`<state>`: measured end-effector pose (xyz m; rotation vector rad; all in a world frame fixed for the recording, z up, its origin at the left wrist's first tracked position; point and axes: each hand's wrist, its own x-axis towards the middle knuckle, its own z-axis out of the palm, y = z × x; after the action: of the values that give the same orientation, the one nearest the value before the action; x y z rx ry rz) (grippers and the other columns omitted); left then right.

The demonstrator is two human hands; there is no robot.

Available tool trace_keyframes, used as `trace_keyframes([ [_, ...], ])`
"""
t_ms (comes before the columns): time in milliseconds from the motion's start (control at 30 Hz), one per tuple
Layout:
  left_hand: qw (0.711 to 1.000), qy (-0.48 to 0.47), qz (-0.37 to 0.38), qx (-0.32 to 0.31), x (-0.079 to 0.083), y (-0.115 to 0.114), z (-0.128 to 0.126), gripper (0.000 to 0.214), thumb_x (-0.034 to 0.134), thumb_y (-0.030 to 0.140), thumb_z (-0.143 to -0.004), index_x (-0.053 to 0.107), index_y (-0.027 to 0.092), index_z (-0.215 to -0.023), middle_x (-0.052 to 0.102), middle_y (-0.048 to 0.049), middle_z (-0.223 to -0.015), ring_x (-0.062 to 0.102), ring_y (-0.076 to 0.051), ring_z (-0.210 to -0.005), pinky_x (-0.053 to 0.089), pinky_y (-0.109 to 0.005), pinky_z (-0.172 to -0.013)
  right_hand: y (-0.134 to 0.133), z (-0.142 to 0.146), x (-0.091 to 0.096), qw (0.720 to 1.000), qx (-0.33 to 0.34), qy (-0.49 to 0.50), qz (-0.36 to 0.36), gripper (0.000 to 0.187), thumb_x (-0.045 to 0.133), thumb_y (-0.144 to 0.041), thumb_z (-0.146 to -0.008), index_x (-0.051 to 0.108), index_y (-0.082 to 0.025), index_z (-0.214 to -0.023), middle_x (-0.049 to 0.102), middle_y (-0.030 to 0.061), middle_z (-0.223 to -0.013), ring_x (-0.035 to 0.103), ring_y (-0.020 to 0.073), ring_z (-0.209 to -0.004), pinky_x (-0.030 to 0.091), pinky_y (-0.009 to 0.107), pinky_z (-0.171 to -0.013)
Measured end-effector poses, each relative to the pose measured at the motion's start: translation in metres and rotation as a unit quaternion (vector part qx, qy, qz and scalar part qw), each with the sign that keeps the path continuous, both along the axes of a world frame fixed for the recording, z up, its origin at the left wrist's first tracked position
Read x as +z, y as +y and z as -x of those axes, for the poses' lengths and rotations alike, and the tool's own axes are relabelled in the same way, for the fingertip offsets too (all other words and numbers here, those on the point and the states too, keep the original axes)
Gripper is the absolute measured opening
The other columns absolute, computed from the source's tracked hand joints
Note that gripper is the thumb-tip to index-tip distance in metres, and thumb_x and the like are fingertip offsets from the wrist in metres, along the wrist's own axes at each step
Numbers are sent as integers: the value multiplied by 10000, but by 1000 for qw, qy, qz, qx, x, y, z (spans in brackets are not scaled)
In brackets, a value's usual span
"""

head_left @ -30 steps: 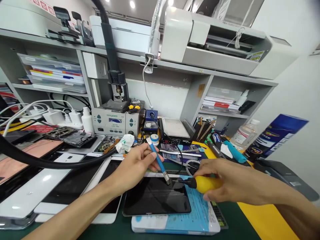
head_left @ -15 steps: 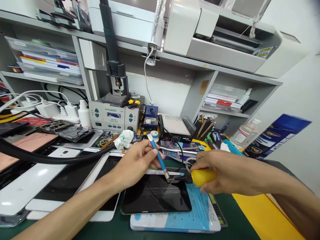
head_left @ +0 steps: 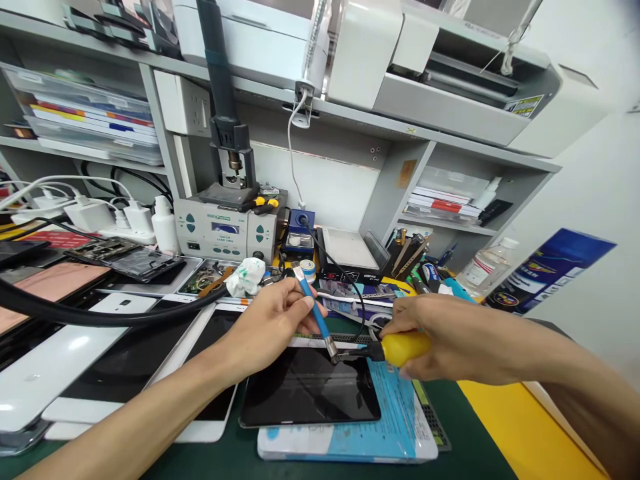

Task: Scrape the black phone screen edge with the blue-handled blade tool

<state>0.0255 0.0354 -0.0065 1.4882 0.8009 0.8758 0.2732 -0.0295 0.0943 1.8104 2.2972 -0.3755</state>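
Note:
My left hand is closed around a slim blue-handled tool with metal at both ends, held slanting down to the right. In my right hand is a yellow-handled tool with a black collar and a thin metal tip. The two tools' tips meet, or nearly meet, above the upper part of a dark-screened tablet. Whether they touch the screen I cannot tell. Beneath the tablet lies a blue and white flat package.
White phones or tablets lie to the left, under a thick black cable. Behind stand a hot-air station, crumpled tissue and a small round tin. At right are a clear bottle and a yellow envelope.
The view has shifted slightly. Both hands keep hold of their tools, whose tips stay close together over the tablet.

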Motion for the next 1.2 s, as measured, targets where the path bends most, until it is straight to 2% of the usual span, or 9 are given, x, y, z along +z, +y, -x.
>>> trace_keyframes([
  [233, 1000, 5, 9, 5, 2, -1, -1, 169, 598, 338, -936, 608, 177, -887, 709, -32, -800, 713, -195, -760, 580, -342, -769, -2, 0, 0, 1000, 9, 8, -6, 117, 802, -367, -782, 757, -278, -842, 714, -5, -945, 644, 244, -823, 424, 291, -650],
  [367, 1000, 6, 14, 9, 5, -2, -1, 176, 579, 321, -957, 623, 166, -884, 759, -62, -899, 713, -170, -760, 580, -310, -765, -1, 3, -2, 1000, 22, -2, -7, 133, 804, -359, -790, 761, -296, -899, 716, -16, -952, 646, 249, -849, 421, 298, -676],
  [500, 1000, 7, 18, 9, 5, -3, 0, 174, 578, 311, -960, 609, 169, -863, 773, -70, -955, 713, -161, -753, 582, -305, -765, 0, 3, -1, 1000, 6, -4, -7, 160, 794, -357, -785, 780, -287, -928, 715, 4, -969, 641, 265, -876, 424, 311, -689],
  [700, 1000, 13, 21, 0, 7, -3, -1, 158, 582, 313, -956, 613, 172, -894, 734, -51, -880, 720, -189, -807, 585, -333, -803, -3, 3, 8, 999, 8, -6, 35, 179, 732, -407, -827, 754, -255, -919, 695, 18, -993, 634, 269, -892, 421, 326, -707],
  [1000, 1000, 13, 26, 2, 3, -2, -1, 149, 570, 321, -949, 580, 179, -905, 686, -28, -818, 702, -202, -786, 577, -374, -811, -1, 5, 3, 1000, 6, -5, 20, 189, 752, -404, -825, 752, -269, -957, 699, 13, -1003, 629, 272, -906, 416, 331, -723],
  [1200, 1000, 11, 20, 2, 3, -1, 0, 182, 585, 351, -946, 589, 178, -890, 687, -30, -810, 699, -204, -782, 568, -371, -802, -5, 0, 2, 1000, 7, 3, 6, 137, 785, -370, -812, 742, -258, -878, 692, 7, -1000, 627, 252, -885, 412, 319, -714],
])
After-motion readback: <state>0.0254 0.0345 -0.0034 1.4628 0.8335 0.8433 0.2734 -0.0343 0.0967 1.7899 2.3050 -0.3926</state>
